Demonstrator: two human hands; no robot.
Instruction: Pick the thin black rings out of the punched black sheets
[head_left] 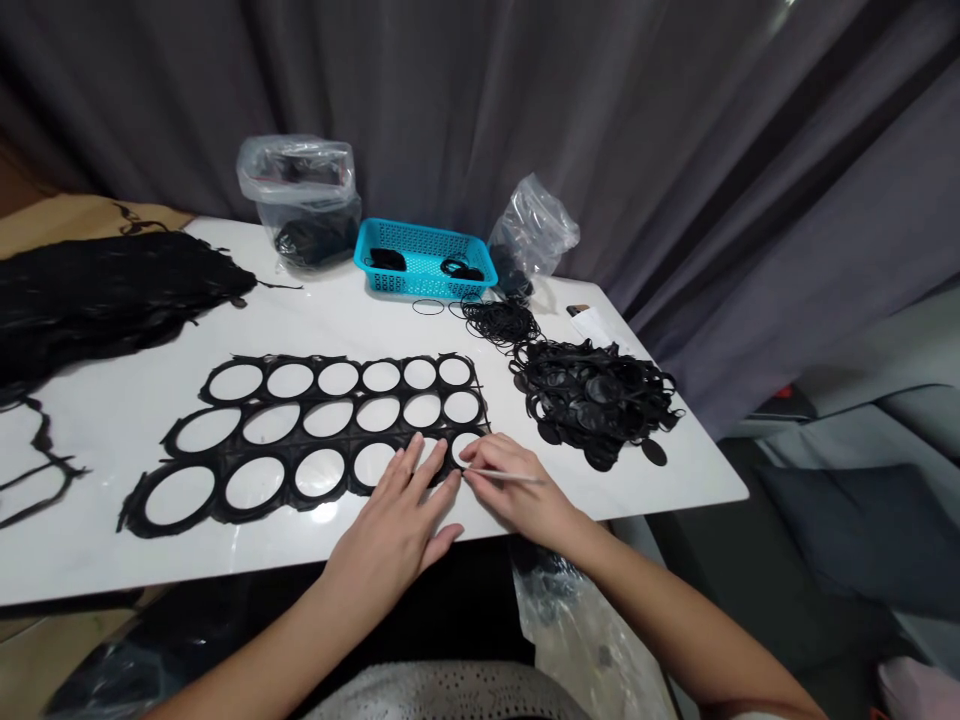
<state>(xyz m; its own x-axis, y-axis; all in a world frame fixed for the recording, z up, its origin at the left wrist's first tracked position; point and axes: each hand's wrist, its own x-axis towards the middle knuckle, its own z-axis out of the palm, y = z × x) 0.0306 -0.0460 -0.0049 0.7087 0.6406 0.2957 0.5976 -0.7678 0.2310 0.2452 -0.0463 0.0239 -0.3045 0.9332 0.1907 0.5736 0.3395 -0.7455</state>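
A black, rubber-like sheet of joined rings (214, 470) lies flat on the white table, with three rows of large round holes. My left hand (401, 510) rests on its front row, fingers spread and pressing near the right end. In my right hand (517, 485) is a thin, pale, pen-like tool (504, 475), pinched between the fingers. Its tip meets the sheet beside the front right ring, which my right fingers partly cover. What kind of tip it has is too small to tell.
Black discs and strips (600, 395) are heaped at the right, beside a pile of thin black rings (504, 322). A blue basket (427, 243) stands between two clear plastic bags (304, 185) (536, 225) at the back. A thick stack of black sheets (112, 290) lies left.
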